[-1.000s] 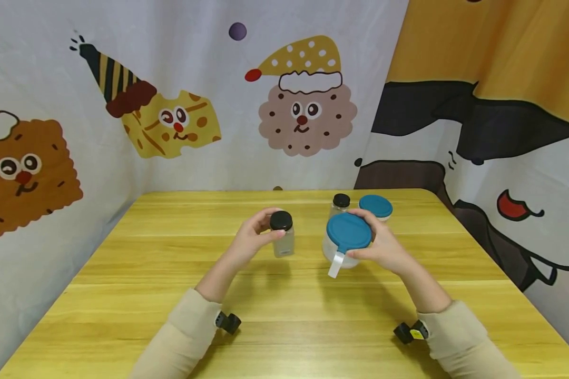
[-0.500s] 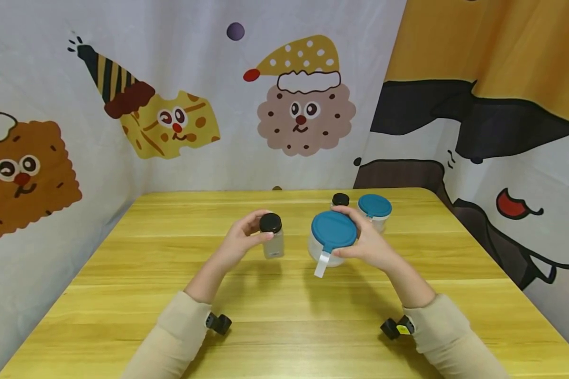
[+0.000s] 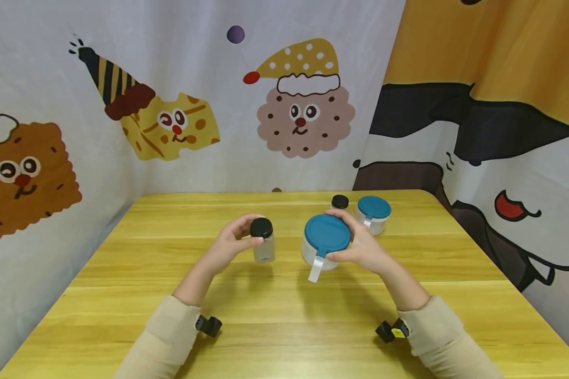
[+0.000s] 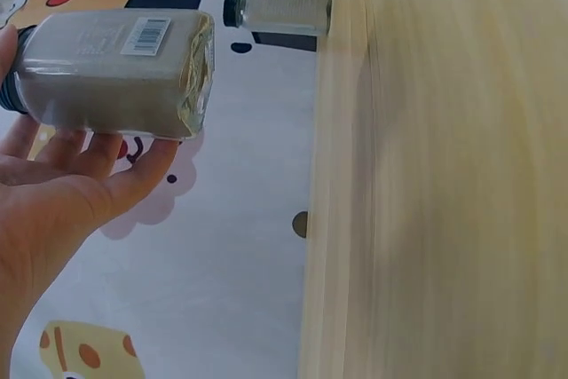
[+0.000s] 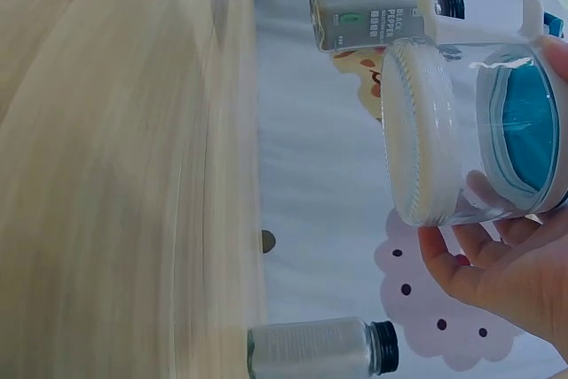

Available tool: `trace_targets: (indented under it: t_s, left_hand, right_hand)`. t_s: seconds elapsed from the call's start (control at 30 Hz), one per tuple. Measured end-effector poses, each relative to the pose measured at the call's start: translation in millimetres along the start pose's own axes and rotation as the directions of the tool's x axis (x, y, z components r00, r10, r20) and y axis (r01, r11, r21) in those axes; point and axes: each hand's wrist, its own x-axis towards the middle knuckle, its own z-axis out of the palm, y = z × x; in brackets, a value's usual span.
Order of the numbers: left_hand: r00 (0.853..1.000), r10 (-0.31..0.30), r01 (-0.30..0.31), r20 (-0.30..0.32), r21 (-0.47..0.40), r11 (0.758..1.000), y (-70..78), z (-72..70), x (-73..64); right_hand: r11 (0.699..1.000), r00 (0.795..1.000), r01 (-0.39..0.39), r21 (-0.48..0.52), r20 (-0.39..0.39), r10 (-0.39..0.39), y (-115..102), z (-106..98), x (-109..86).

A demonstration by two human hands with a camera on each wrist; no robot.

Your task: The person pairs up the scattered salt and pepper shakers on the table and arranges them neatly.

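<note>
My left hand (image 3: 229, 245) grips a pepper jar (image 3: 264, 250) near its black lid, thumb in front and fingers behind. In the left wrist view the pepper jar (image 4: 115, 68) shows grey-brown contents and a barcode label, and its base is clear of the table. To the right, my right hand (image 3: 362, 251) holds a clear glass canister (image 3: 327, 235) by its blue lid, fingers spread round the rim. A white handle (image 5: 484, 6) sticks out from the canister's side, and a white layer lies at its base. Both containers hang upright above the table, a small gap apart.
Behind the right hand, a second black-lidded jar (image 3: 340, 201) and another blue-lidded canister (image 3: 373, 208) stand near the table's (image 3: 275, 337) back edge. A curtain (image 3: 194, 173) with cartoon prints hangs right behind the table.
Both hands have moved left, carrying the pepper jar and the canister. The standing canister at the back, partly covered by the right hand before, now shows its handle and side.
</note>
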Motion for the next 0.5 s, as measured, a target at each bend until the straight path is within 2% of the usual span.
trace_targets:
  t_s: [0.2, 0.5]
  left_hand:
    - [1.000, -0.022, 0.022, 0.018, 0.021, 1.000, 0.6, -6.5, -4.7]
    - [0.999, -0.042, 0.042, 0.018, 0.035, 0.999, 1.6, -18.5, -13.9]
  right_hand:
    - [1.000, 1.000, -0.018, -0.002, 0.009, 0.018, -1.5, 4.3, 1.6]
    - [1.000, 1.000, 0.007, 0.011, 0.023, -0.007, -4.6, 11.2, 6.3]
